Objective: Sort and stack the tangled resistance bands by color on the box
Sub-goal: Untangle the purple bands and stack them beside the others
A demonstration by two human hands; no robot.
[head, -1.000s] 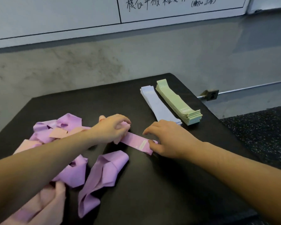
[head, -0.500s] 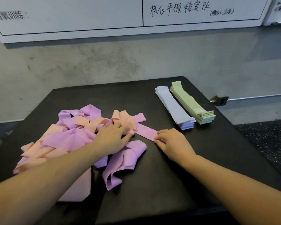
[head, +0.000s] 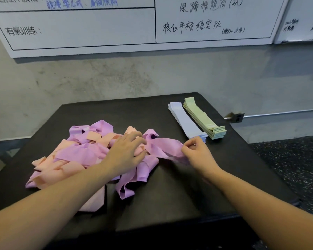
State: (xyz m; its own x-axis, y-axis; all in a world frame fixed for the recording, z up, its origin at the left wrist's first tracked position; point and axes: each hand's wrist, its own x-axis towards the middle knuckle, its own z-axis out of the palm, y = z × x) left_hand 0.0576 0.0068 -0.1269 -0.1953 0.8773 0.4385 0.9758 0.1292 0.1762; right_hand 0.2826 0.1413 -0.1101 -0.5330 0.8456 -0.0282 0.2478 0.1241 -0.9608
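Box (head: pixel 170 195): set against the far wall (head: pixel 152 78).
Tangled bands (head: pixel 76 156): heaped on the box's left half.
Two flat stacks (head: pixel 197 120): laid side by side at the far right, touching.
Whiteboard (head: pixel 79 29): mounted on the wall, behind the box.

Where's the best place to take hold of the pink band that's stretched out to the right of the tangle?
Probably the pink band is best taken at its free right end, from the right, where the right hand pinches it; its left end runs into the pile under the left hand.
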